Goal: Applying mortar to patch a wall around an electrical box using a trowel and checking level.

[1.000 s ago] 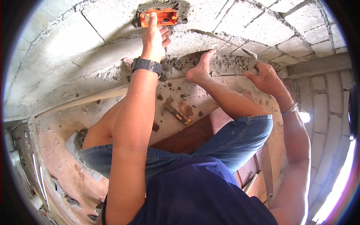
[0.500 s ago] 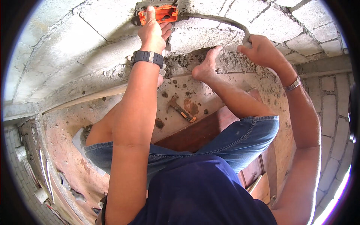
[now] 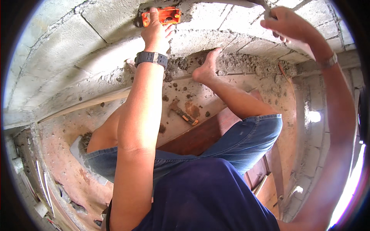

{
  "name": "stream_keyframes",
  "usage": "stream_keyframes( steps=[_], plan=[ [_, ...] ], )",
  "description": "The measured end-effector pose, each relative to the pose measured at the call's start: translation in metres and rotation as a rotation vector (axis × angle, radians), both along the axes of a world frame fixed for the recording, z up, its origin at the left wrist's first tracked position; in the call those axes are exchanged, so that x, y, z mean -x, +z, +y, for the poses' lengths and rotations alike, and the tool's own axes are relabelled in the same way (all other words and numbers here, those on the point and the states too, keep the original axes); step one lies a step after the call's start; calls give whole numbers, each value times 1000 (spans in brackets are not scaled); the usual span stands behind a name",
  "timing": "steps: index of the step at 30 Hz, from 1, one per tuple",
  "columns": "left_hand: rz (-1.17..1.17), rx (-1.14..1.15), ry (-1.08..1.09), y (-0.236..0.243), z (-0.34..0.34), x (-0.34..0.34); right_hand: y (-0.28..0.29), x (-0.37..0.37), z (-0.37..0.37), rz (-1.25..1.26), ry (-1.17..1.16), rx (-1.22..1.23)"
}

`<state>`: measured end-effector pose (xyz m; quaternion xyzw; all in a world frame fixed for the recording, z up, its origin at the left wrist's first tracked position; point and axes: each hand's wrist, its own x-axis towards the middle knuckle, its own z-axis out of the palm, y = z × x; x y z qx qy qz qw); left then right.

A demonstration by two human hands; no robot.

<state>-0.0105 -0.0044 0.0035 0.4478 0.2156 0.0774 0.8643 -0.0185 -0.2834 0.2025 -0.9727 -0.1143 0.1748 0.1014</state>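
Fingers (image 3: pixel 154 17) at orange box (image 3: pixel 164 16) in blockwork (image 3: pixel 61 54)

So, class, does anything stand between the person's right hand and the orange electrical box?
Nothing visible but the trowel it holds: between the right hand and orange electrical box is block wall. The left hand has its thumb over the box's left part.

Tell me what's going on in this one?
A person sits facing a block wall. Their left hand has its thumb on an orange box set in the wall. Their raised right hand grips a tool partly cut off by the picture's top edge. A hammer lies between the bent legs.
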Motion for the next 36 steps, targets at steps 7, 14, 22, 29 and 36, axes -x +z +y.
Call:
stream_keyframes(
  steps=[7, 14, 22, 29, 36],
  plan=[
    [21, -5, 12, 0, 1, -1, -83, 66, -48, -58, -174, -401],
    [68, 4, -10, -2, 4, -4, -162, 68, -26, -266, -1, -103],
    [116, -46, -46, 5, 5, -2, -127, 25, 17, -244, 58, 36],
    [74, -55, -62, 2, 7, -3, -66, 12, 33, -200, 94, 183],
    [11, -33, -97, -3, 9, -2, -36, 2, 32, -260, 168, 313]
  ],
)
